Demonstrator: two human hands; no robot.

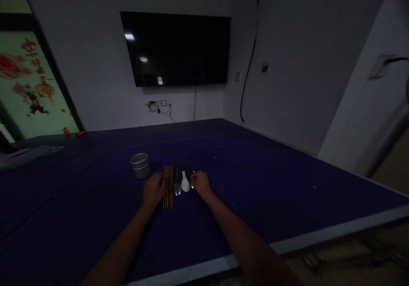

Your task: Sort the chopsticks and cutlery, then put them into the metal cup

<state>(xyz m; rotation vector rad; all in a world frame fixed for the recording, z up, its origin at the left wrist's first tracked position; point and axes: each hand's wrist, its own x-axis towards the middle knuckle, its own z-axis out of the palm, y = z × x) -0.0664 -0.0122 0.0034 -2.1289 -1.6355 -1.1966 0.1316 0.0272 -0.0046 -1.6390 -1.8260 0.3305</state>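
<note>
Dim in here, and the action is all on this broad blue-purple table (pixel 271 179), its near side bordered by a pale edge strip (pixel 335 230), a thin light line crossing the far part and small white specks scattered past the hands. Out on that surface, the left hand (pixel 154 188) sits with fingers curled at a row of chopsticks (pixel 168 194), touching them, though I can't tell whether it grips any. Across from it, the right hand (pixel 200 181) has its fingertips bunched on a metal spoon (pixel 192 185), half hidden beneath them; pinched or merely touched, I can't say. Between the two hands lie another metal spoon (pixel 177 189), bowl toward the person, and a white spoon (pixel 185 184) just beside it, the whole lot side by side. A grey metal cup (pixel 140 167) stands upright just beyond the left hand. Up on the far wall there's a big dark television (pixel 179 50), ceiling lights glinting in its screen, with wall sockets (pixel 161 103) and thin cords below. On the right-hand wall a black cable (pixel 253 50) dangles nearly to the tabletop, near a dark-centred outlet (pixel 264 67). Over left, a glowing pale panel (pixel 35 81) carries red decorations, and crumpled clear plastic (pixel 28 154) lies in front of it.
</note>
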